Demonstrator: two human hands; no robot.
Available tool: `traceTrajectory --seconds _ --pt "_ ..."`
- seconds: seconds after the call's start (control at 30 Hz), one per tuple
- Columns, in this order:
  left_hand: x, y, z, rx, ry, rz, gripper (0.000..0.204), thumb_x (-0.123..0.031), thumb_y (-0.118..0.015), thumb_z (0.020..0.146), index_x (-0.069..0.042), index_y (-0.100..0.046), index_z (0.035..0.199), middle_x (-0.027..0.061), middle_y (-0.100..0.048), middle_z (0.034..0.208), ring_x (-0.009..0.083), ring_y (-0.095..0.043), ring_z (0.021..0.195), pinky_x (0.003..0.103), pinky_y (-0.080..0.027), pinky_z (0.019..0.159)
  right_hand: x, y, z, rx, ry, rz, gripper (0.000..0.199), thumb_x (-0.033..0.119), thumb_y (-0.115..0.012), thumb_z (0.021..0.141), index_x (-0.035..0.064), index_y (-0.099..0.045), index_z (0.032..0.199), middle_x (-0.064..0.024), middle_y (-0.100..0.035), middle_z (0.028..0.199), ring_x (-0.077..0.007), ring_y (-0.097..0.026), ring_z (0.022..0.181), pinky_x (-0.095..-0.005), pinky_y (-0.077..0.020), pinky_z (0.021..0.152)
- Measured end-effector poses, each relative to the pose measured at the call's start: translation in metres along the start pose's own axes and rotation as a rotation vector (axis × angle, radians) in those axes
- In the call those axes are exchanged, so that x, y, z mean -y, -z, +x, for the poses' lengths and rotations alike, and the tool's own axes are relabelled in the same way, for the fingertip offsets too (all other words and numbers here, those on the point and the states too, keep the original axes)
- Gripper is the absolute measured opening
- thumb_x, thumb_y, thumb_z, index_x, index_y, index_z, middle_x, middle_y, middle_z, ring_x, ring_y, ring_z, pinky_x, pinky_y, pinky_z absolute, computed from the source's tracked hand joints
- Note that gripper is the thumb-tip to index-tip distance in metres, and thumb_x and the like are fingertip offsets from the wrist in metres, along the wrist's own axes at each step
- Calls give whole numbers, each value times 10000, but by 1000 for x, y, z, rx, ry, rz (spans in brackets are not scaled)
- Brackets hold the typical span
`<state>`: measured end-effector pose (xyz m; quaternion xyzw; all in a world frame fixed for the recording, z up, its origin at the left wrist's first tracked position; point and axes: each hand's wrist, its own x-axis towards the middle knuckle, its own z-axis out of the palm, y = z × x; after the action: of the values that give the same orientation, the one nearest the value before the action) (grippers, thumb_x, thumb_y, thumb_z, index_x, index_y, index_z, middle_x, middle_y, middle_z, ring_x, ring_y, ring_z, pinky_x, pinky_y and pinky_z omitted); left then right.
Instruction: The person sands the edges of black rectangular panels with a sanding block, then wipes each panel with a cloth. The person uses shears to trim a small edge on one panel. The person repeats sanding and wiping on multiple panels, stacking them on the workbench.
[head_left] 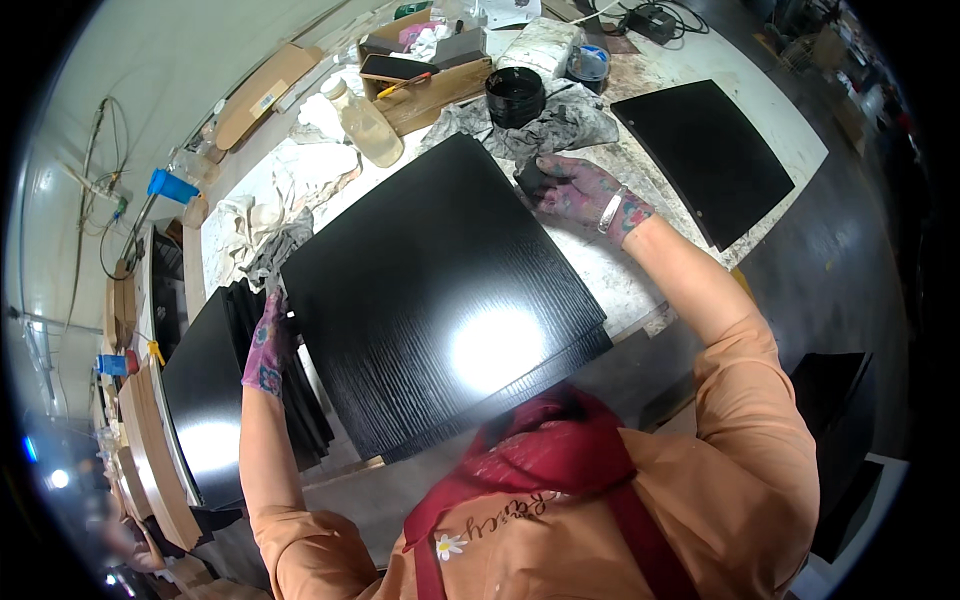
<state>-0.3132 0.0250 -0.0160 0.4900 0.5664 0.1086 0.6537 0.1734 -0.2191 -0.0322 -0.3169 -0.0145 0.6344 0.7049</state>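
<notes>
A large black panel (430, 270) with a glossy, wood-grained surface lies before me, another panel's edge showing beneath it at the front. My left hand (265, 345), in a stained pink patterned glove, is at the panel's left edge. Its fingers point forward along that edge, partly hidden in dark shadow. At the far right edge is my right hand (575, 190), gloved alike, with its fingers closed around a small dark wad (530, 178) that looks like a rag. A round black tub (515, 97) stands on a grey, stained cloth (570, 125) just beyond that hand.
Another black panel (705, 160) lies at the table's right. Several dark panels (215, 380) lean at the left. Farther back are a bottle of cloudy liquid (365, 125), a cardboard box (430, 105) of odds and ends, white rags (305, 175) and a blue-rimmed jar (588, 65).
</notes>
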Motion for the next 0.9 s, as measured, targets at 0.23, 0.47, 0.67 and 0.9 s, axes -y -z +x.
traceTrajectory --seconds 0.23,0.47,0.67,0.9 --pt "-13 -7 -8 -57 -189 -79 689 -601 -427 947 -123 -417 1443 34 -451 1449 229 -460 1270 376 -377 1008 11 39 16 208 61 -272 375 5 -631 864 51 -525 1221 -156 -600 1178 -279 -608 1063 -397 -504 954" --pt "-51 9 -7 -95 -295 79 516 -401 -512 923 -105 -523 1345 73 -542 1332 211 -511 1197 368 -460 948 27 24 12 104 -164 2 493 121 -644 892 -48 -454 1314 -254 -534 1305 -381 -553 1138 -492 -442 1005" --pt "-57 -8 -19 -16 -295 215 381 -255 -546 947 -96 -570 1293 61 -559 1284 178 -545 1138 353 -431 1004 34 29 26 213 -181 -94 388 138 -587 932 -16 -503 1278 -247 -525 1318 -369 -519 1187 -474 -430 1027" --pt "-68 28 0 38 -602 356 426 -358 -599 904 -61 -608 1208 67 -627 1188 195 -592 1064 319 -456 970 62 -16 6 713 -165 -148 512 247 -499 983 -27 -377 1397 -251 -330 1501 -389 -351 1372 -494 -266 1144"
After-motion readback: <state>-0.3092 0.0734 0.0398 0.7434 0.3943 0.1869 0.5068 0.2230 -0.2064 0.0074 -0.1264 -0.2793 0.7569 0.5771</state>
